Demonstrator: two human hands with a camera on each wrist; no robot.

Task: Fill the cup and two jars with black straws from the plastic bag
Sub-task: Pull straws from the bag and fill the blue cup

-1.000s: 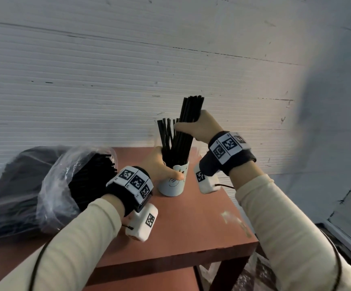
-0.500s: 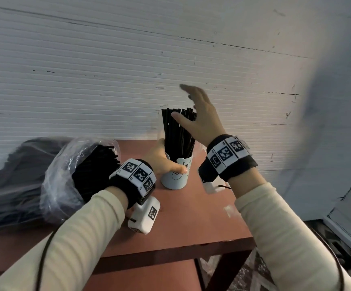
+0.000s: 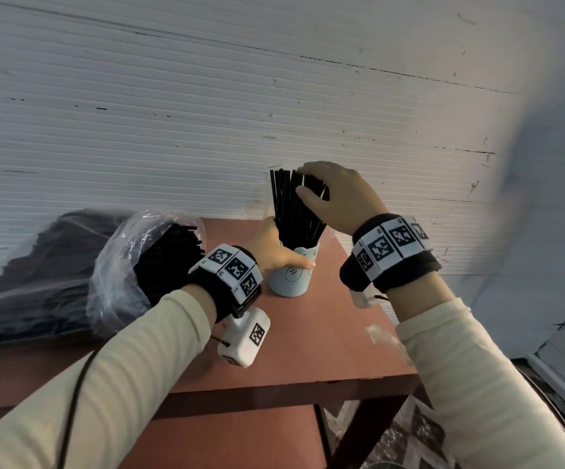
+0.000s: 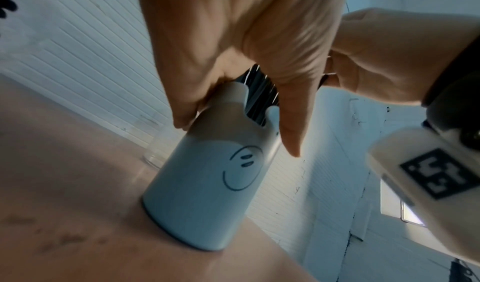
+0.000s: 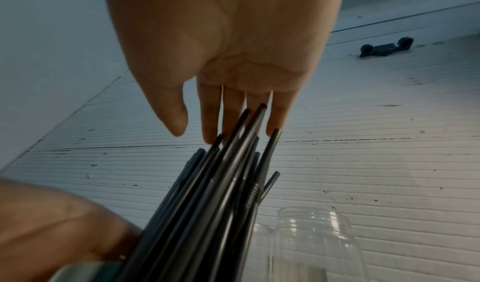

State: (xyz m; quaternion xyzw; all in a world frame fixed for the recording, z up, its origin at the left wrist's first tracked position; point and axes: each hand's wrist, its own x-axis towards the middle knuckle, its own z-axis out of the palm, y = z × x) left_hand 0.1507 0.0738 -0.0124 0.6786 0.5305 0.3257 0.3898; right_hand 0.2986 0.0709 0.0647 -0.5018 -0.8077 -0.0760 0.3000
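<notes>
Straws [image 3: 296, 211] upright in cup [image 3: 291, 277] at desk [image 3: 325, 333] back edge.
Our left hand [image 3: 276, 252] grips cup rim; right hand [image 3: 337, 194] fingers straight, flat on straw tips. Jars [image 5: 315, 243] just behind, bag [image 3: 71, 272] w/ more straws left.

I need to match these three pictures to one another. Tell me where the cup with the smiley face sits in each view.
Head: the cup stands centre, on the table, gripped by the left hand.
Left wrist: cup fills the centre, tilted in frame, smiley facing the camera.
Right wrist: only its rim shows, bottom left.
Shared landmark: the black straws standing in it.
</notes>
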